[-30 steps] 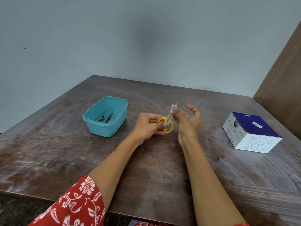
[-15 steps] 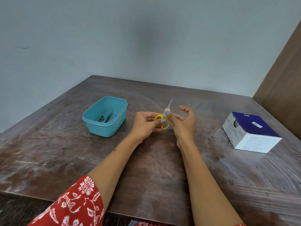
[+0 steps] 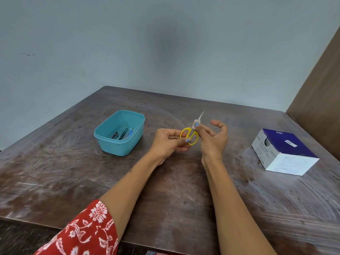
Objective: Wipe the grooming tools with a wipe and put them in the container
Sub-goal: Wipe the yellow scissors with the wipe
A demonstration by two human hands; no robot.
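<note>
Above the table's [image 3: 165, 190] middle, the left hand [image 3: 168, 142] is closed on the yellow handles of small scissors [image 3: 190, 135], held off the surface with the blades pointing up and away. The right hand [image 3: 213, 138] pinches a small white wipe [image 3: 195, 123] around the blades, its other fingers spread loose. To the left, the teal container [image 3: 103, 134] already holds a few dark tools [image 3: 121, 134]. Judging by that, the scissors look like the last piece: finish wiping, then drop them in.
</note>
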